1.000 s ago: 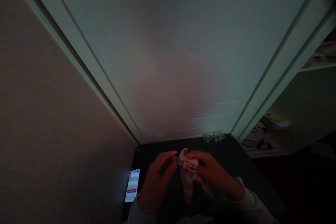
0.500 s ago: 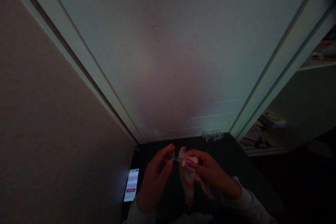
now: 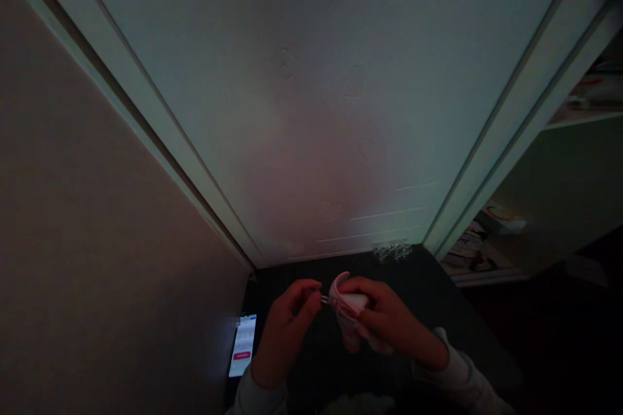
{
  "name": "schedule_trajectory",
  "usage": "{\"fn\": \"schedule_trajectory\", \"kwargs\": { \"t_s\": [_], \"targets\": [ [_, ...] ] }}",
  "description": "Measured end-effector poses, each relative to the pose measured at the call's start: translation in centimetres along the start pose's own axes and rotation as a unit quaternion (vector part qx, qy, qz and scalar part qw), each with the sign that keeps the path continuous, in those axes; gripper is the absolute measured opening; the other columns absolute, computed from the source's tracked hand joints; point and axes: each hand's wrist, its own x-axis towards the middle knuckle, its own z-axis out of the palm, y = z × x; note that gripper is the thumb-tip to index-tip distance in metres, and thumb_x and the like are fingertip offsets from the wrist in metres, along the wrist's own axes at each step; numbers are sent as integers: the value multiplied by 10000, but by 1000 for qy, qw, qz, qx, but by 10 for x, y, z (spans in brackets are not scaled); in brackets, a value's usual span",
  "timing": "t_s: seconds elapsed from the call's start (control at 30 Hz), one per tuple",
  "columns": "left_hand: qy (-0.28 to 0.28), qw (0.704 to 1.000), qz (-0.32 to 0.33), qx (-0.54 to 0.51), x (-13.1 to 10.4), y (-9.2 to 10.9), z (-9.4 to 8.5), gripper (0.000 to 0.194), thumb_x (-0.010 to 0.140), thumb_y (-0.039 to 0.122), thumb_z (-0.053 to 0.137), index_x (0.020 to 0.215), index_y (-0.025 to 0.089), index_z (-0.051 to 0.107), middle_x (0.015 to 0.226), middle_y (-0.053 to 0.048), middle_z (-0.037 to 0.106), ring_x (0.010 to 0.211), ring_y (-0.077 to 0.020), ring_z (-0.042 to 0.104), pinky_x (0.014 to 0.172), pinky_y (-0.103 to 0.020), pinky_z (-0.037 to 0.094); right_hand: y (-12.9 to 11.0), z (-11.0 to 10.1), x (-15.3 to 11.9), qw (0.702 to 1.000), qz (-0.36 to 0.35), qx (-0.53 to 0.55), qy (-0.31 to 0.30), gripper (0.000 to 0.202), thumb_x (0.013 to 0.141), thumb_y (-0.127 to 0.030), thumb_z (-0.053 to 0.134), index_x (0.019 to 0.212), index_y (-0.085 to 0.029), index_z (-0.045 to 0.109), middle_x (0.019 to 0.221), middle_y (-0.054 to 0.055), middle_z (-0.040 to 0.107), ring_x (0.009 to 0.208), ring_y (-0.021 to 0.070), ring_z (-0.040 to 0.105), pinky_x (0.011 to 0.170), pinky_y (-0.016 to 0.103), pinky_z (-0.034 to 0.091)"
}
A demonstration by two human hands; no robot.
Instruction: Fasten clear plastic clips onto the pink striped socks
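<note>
Standing close by, I see two bare hands at work in dim light over a dark table (image 3: 438, 298). The left hand (image 3: 289, 321) pinches one end of a clear piece (image 3: 324, 299), thumb against fingers, and only a short, shiny length of it shows. Its far end goes in among the folds of a pink-and-white cloth (image 3: 350, 311), which the right hand (image 3: 389, 311) grasps in a bunch, one edge curling up and loose folds hanging below. So cloth and piece meet between the two hands, neither of them let go.

As for how far along it is, I'd judge this piece to be midway: it is in the cloth, and not yet set down. How much of its surface the cloth has covered I cannot tell, since the folds and fingers hide most of it. At the table's back edge, close by the white panel (image 3: 316, 110), sits a cluster (image 3: 392, 251) of similar-looking clear pieces, touched by neither hand; whether those are finished or left to do, I cannot say. A lit phone (image 3: 243, 345) lies beyond the left hand, beside the wall (image 3: 121, 227)
</note>
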Motion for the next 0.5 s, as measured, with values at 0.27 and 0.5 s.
{"fn": "schedule_trajectory", "kwargs": {
  "t_s": [0.27, 0.5],
  "targets": [
    [-5, 1000, 1, 6, -2, -2, -2, 250, 810, 356, 536, 948, 181, 649, 778, -27, 655, 735, -172, 599, 679, -258, 446, 2, 4, -1, 996, -69, 45, 27, 175, 753, -174, 584, 912, -224, 531, 974, 24, 532, 665, 103, 545, 514, 189, 443],
    [-15, 1000, 8, -5, -3, -7, -4, 256, 820, 362, 529, 968, 184, 637, 844, -40, 653, 780, -183, 589, 710, -276, 449, 0, 4, 0, 997, -66, -26, -25, 201, 790, -169, 501, 975, -190, 577, 898, 42, 592, 741, 149, 564, 598, 235, 448]
  ]
}}
